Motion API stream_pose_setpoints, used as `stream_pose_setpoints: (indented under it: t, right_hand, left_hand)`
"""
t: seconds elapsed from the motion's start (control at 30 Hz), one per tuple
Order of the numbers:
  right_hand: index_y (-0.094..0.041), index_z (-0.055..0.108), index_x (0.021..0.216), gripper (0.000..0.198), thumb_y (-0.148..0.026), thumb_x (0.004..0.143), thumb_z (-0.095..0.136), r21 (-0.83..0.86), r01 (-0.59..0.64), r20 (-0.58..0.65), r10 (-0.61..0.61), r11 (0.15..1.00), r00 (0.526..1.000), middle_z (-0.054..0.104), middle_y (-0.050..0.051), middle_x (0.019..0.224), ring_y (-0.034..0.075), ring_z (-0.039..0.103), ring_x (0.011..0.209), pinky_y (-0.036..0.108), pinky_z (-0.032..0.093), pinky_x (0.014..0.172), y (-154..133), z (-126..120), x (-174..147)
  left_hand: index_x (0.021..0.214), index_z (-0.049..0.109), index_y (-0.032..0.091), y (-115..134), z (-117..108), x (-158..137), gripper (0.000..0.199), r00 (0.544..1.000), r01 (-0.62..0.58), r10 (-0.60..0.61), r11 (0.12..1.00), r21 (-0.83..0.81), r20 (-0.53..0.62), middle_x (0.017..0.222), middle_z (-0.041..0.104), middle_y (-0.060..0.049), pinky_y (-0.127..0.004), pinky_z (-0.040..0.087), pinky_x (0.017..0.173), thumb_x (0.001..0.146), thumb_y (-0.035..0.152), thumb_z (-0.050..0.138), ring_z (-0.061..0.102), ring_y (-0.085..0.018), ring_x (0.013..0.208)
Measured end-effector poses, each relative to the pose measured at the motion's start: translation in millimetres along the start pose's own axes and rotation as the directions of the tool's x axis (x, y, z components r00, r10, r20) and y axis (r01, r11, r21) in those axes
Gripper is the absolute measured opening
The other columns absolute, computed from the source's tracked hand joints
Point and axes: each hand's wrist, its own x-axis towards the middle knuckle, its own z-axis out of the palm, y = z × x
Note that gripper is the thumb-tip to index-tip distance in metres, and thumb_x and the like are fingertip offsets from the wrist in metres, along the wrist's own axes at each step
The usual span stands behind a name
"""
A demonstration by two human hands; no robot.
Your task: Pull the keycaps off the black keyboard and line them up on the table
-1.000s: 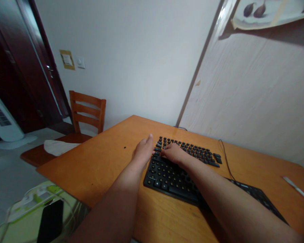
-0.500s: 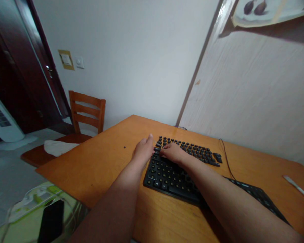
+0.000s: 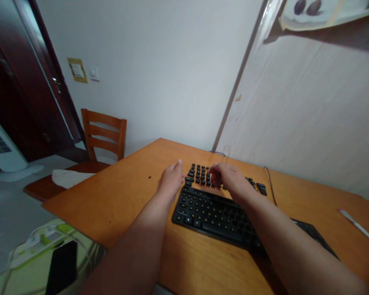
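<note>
A black keyboard [image 3: 215, 217] lies on the wooden table, most of its keys stripped to bare switch posts. Behind it, loose black keycaps [image 3: 198, 172] are laid out in rows. My left hand [image 3: 171, 179] rests beside the left end of these rows, thumb raised and apart, its other fingers partly hidden. Over the middle of the rows is my right hand [image 3: 229, 176], its fingers curled downward together. Whatever may be between those fingertips is too small to see. My right forearm covers part of the keyboard's right side.
A thin brush-like tool [image 3: 358, 225] lies at the right of the table [image 3: 135, 196]. A small dark piece [image 3: 149, 177] sits left of my left hand. A cable [image 3: 271, 184] runs behind the keyboard. A wooden chair [image 3: 104, 131] and a phone [image 3: 62, 266] are at the left.
My right hand has moved right and away from the keyboard's upper left edge to above the loose keycaps. My left hand stays nearly in place.
</note>
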Motion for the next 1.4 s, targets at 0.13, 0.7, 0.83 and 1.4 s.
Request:
stream_pose_setpoints:
  t: [0.13,0.7,0.83,1.4]
  right_hand:
    - [-0.014,0.067,0.073,0.046,-0.045,0.090,0.037,-0.123,0.097,-0.052,-0.104,0.988,0.993,0.056,0.003,0.062,0.015,0.050,0.060,0.026,0.037,0.055,-1,-12,-18]
    - [-0.019,0.060,0.095,0.024,-0.038,0.081,0.066,0.141,0.001,0.510,-0.074,0.990,0.857,0.058,-0.004,0.069,0.008,0.053,0.053,0.021,0.046,0.054,-9,6,-67]
    - [-0.019,0.058,0.094,0.027,-0.037,0.078,0.070,0.172,-0.056,0.519,-0.042,0.984,0.854,0.058,-0.006,0.062,0.009,0.053,0.049,0.021,0.044,0.051,-5,11,-68]
    - [-0.020,0.053,0.094,0.020,-0.032,0.083,0.065,0.044,0.077,0.479,-0.088,0.996,0.873,0.056,-0.004,0.067,0.011,0.056,0.053,0.023,0.045,0.050,4,27,-76]
  left_hand:
    - [0.091,0.061,0.016,5,2,-3,0.054,1.000,-0.014,0.013,0.995,-0.097,-0.011,0.086,0.070,-0.011,-0.025,0.047,0.059,0.087,0.065,0.040,0.066,-0.016,0.068]
    - [0.091,0.061,0.016,6,6,-5,0.050,0.995,-0.011,0.021,0.995,-0.103,0.097,0.079,0.068,-0.008,-0.023,0.045,0.056,0.089,0.061,0.041,0.059,-0.012,0.058]
    - [0.088,0.061,0.016,5,6,-5,0.049,0.993,-0.023,0.032,0.996,-0.087,0.110,0.079,0.068,-0.007,-0.023,0.045,0.057,0.089,0.061,0.042,0.059,-0.012,0.059]
    - [0.085,0.060,0.017,2,7,-6,0.044,0.987,-0.053,0.062,0.997,-0.062,0.149,0.080,0.068,-0.007,-0.023,0.045,0.057,0.089,0.058,0.045,0.060,-0.012,0.062]
